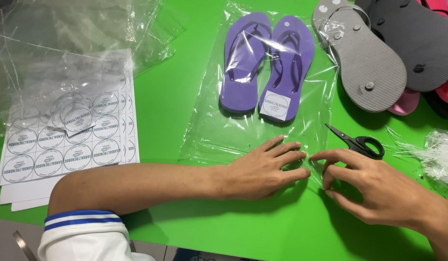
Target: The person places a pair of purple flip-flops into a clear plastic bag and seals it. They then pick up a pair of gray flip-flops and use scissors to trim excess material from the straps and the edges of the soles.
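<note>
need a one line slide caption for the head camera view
Left hand flat on a clear bag holding purple flip-flops, right hand pinching its edge, scissors nearby.

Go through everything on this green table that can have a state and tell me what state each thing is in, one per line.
Pair of purple flip-flops: inside the clear plastic bag, side by side.
Clear plastic bag: flat, near end pressed down.
Left hand: flat on the bag, fingers spread.
Right hand: fingertips pinching the bag's edge.
Black scissors: shut, lying loose.
White sticker sheets: stacked, partly used.
Grey flip-flop: sole up, unbagged.
</note>
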